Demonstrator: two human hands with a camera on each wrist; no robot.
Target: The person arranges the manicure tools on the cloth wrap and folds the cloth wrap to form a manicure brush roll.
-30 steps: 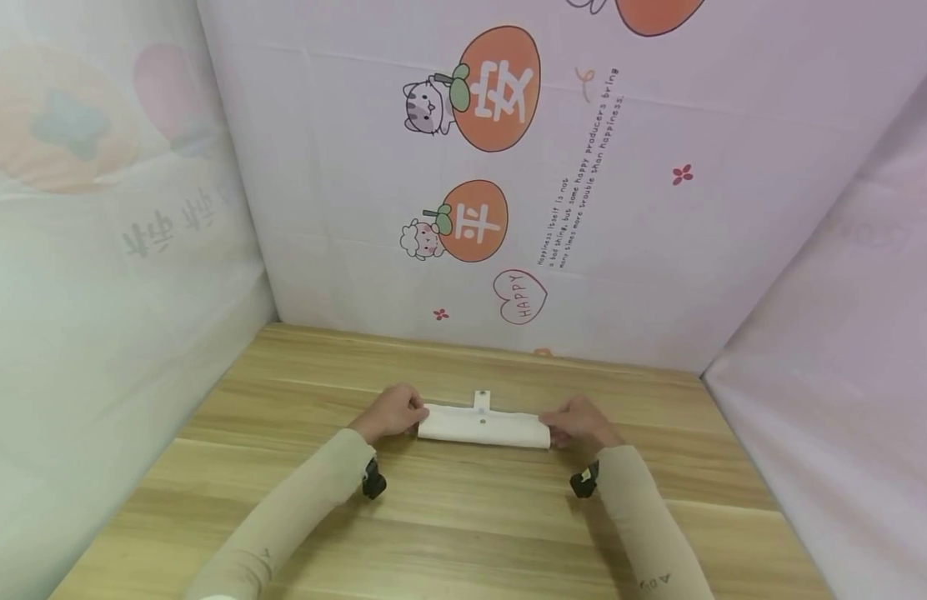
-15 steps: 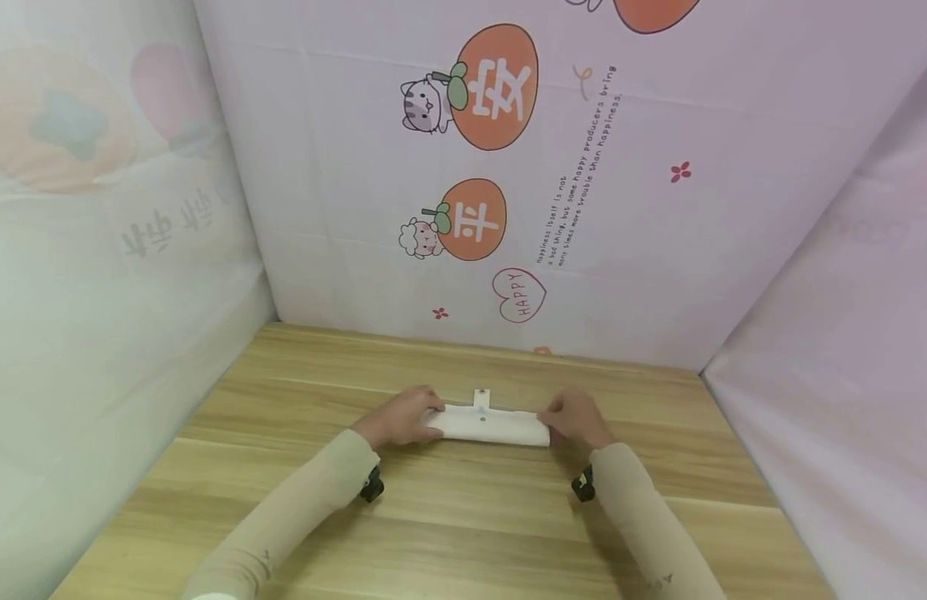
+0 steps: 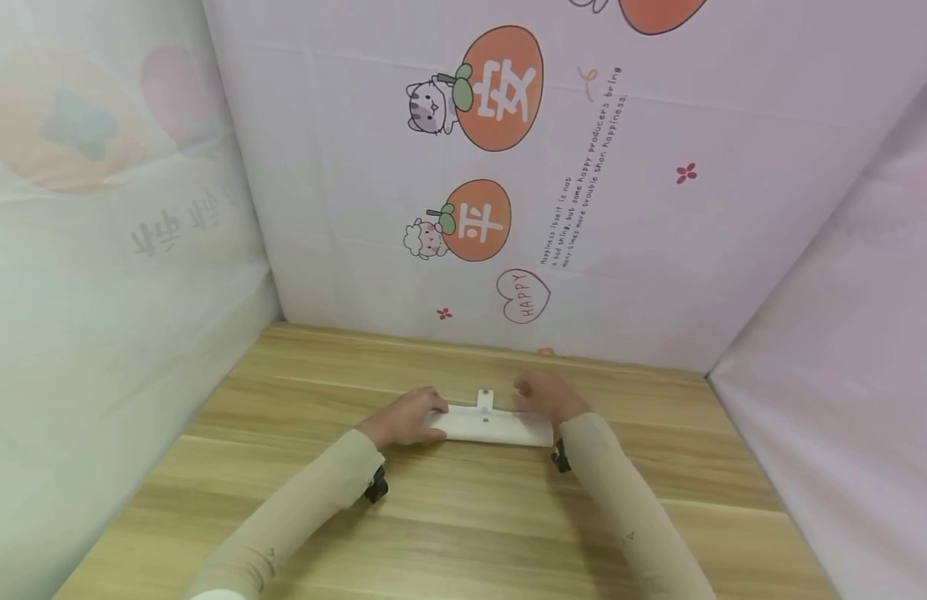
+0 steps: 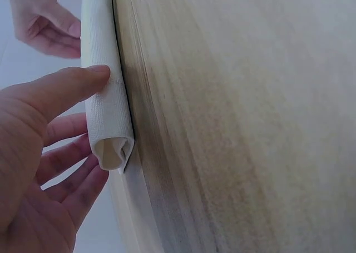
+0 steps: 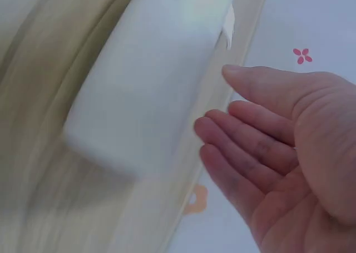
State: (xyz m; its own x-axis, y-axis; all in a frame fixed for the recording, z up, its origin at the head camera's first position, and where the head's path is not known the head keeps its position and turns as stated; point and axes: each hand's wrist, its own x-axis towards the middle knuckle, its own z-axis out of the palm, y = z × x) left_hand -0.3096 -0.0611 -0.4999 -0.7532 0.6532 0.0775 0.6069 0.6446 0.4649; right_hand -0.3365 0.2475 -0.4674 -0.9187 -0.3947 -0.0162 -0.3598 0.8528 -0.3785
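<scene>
A white fabric roll [image 3: 501, 429] lies crosswise on the wooden table, with a short snap strap [image 3: 485, 400] sticking out from its far side. Round its left end my left hand [image 3: 407, 418] holds on; in the left wrist view the thumb presses the top of the roll [image 4: 105, 111] and the fingers lie against the other side. The hollow, folded end shows there. My right hand [image 3: 549, 396] hovers over the far right side of the roll, near the strap. The right wrist view shows that hand [image 5: 278, 142] apart from the cloth, fingers loosely bent, holding nothing.
The wooden table [image 3: 448, 533] reaches back to a wall sheet [image 3: 621, 308] printed with fruit and lettering. White side sheets [image 3: 111, 333] hang on the left and right. A small black camera [image 3: 376, 485] sits on each wrist.
My left hand has shifted right and spread its grip round the roll's left end. The right hand has let go of the right end and moved left and away, toward the strap.
</scene>
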